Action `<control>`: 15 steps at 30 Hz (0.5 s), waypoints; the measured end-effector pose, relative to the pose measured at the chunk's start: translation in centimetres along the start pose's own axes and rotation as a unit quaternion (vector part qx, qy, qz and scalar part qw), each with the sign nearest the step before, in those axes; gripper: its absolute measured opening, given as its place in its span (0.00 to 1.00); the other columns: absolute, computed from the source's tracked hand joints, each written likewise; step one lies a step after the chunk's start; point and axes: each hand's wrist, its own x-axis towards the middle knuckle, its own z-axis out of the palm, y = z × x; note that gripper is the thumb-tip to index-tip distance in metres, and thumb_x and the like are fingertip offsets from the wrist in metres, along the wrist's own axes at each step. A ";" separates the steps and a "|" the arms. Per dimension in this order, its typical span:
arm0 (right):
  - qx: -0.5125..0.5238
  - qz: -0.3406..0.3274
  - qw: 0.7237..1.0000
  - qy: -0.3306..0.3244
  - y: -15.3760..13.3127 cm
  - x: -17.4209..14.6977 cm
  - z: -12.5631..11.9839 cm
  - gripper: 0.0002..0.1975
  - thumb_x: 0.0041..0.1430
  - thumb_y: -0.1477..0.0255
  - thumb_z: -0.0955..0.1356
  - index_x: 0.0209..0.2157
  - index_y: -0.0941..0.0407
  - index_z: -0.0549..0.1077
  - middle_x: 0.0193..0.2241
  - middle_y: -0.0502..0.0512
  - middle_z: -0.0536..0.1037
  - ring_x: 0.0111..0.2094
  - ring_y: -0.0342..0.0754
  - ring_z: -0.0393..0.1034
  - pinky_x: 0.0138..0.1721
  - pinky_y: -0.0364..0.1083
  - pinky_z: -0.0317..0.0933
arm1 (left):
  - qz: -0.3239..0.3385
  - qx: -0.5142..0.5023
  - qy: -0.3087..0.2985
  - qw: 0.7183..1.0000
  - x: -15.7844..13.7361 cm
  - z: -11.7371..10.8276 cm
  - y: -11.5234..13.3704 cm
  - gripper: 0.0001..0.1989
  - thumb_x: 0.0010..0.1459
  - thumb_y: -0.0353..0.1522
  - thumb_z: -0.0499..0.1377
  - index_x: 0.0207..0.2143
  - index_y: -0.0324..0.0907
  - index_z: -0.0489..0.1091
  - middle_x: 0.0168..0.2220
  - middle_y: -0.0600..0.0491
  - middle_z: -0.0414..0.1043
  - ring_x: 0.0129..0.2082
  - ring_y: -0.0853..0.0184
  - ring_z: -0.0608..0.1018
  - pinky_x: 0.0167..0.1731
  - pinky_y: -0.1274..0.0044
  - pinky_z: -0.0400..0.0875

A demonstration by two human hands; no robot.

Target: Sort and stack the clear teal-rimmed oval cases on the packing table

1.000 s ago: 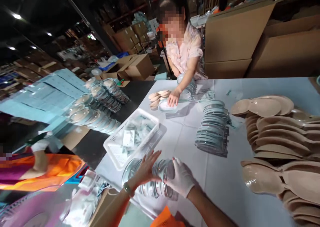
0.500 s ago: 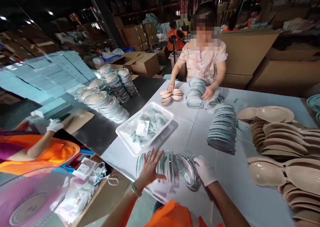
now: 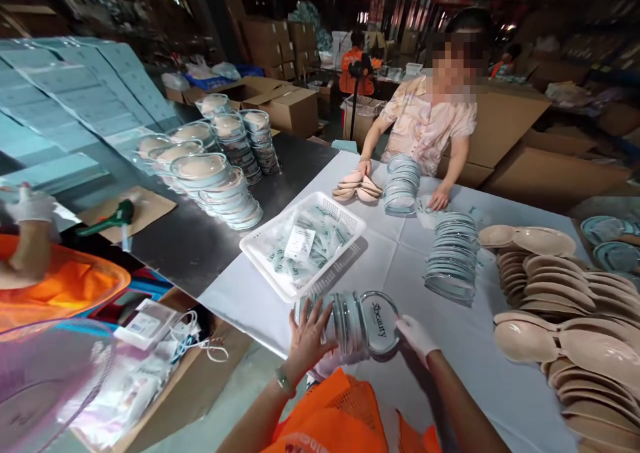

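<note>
In the head view, several round, clear plastic cases with pale blue rims (image 3: pixel 349 326) stand on edge in a row at the table's near side. My left hand (image 3: pixel 311 333), bare with fingers spread, rests against the left end of this row. A white glove covers my right hand (image 3: pixel 419 337), which grips the right edge of one round plastic case (image 3: pixel 379 321). Dark "beauty" lettering on that case faces up toward me. Its left edge lies close against the row; whether they touch I cannot tell. My right fingertips are partly hidden by the glove and the case.
A white basket (image 3: pixel 256 254) of small printed packets lies beyond my hands. Stacked cases (image 3: pixel 453 256) and beige bra-shaped cups (image 3: pixel 545 293) stand to the right. Across the table a co-worker (image 3: pixel 425 130) handles cups (image 3: pixel 356 188). At left are a gloved co-worker's hand (image 3: pixel 33 206) and a green glue gun (image 3: pixel 111 218).
The case in my right hand has turned, so its lettering shows. My left hand has settled lower against the row. The co-worker opposite leans farther right, and the view has shifted.
</note>
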 end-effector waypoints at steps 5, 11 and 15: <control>0.149 0.055 0.986 0.051 1.5 0.4 2.7 0.16 0.36 0.61 0.72 0.27 0.57 0.74 0.26 0.56 0.79 0.31 0.51 0.73 0.33 0.46 0.66 | 0.009 0.026 -0.001 1.000 0.2 0.8 -0.4 0.45 0.56 0.37 0.70 0.73 0.53 0.57 0.76 0.46 0.53 0.76 0.38 0.52 0.68 0.39 0.46; 0.287 0.071 0.945 0.141 0.9 0.1 -0.6 0.25 0.32 0.57 0.75 0.34 0.55 0.74 0.31 0.52 0.79 0.34 0.49 0.74 0.32 0.43 0.69 | 0.031 -0.014 0.016 0.999 0.4 1.7 0.0 0.45 0.53 0.32 0.70 0.72 0.52 0.60 0.76 0.45 0.55 0.76 0.39 0.52 0.68 0.38 0.45; 0.325 0.031 0.925 0.195 -1.7 0.3 -3.9 0.28 0.29 0.58 0.78 0.34 0.55 0.73 0.31 0.50 0.78 0.35 0.45 0.72 0.32 0.40 0.68 | 0.020 -0.248 0.118 0.961 1.5 0.9 1.6 0.29 0.59 0.35 0.65 0.63 0.49 0.71 0.71 0.44 0.66 0.75 0.46 0.59 0.72 0.44 0.46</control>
